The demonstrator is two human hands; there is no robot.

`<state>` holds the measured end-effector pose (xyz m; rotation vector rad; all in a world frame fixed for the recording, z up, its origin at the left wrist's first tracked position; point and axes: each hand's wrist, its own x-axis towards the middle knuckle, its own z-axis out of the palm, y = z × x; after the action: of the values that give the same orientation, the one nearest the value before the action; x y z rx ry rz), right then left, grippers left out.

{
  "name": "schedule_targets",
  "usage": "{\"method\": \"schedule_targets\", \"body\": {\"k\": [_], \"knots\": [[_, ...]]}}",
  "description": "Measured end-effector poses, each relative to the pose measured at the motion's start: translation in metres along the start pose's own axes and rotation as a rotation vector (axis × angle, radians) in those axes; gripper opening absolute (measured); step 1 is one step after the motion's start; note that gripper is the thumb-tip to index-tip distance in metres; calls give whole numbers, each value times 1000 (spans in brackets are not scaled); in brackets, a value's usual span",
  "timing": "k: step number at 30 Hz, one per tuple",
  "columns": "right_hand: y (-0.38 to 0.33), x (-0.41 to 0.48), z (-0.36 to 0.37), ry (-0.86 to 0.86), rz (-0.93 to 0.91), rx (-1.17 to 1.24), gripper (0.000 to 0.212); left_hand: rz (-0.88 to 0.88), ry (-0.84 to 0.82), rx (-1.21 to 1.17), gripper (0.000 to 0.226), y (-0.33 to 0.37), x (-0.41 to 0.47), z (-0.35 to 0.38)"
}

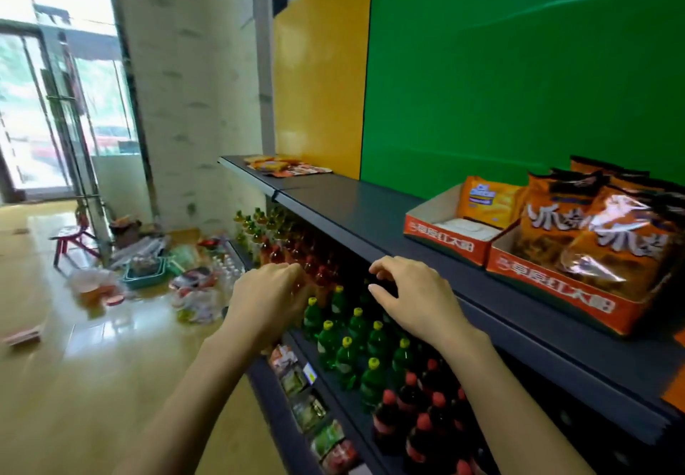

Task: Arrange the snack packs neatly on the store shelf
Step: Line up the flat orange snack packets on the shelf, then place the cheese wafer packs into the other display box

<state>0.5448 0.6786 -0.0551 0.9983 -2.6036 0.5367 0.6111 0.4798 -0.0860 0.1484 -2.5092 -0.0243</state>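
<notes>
In the head view, your left hand (267, 298) is in the middle of the frame, in front of the bottles. Its fingers are bent a little and loose, and it holds nothing. Your right hand (411, 296) is just beside it on the right, close to the front edge of the top shelf (352, 207). Its fingers are loose too and hold nothing. It is hard to tell if the tips touch the edge.

The big orange snack packs (593, 241) stand in an orange box (548, 285) on the top shelf, at the right of the frame. A yellow pack (485, 200) leans in the next box (441, 239) to the left. Some flat packs (287, 167) lie at the far end of the shelf. Green bottles (348, 341) and red-capped bottles (419, 411) stand on the lower shelf under your hands.
</notes>
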Motion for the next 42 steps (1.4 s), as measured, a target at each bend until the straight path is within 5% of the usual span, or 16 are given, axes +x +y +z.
{"method": "schedule_targets", "body": {"k": [17,42], "knots": [[-53,286,151,-22,-60,64,31,-146,-8,21,27,-225,151,108],[-109,691,336,13,159,79,29,-168,-10,-60,31,-583,430,279]]}}
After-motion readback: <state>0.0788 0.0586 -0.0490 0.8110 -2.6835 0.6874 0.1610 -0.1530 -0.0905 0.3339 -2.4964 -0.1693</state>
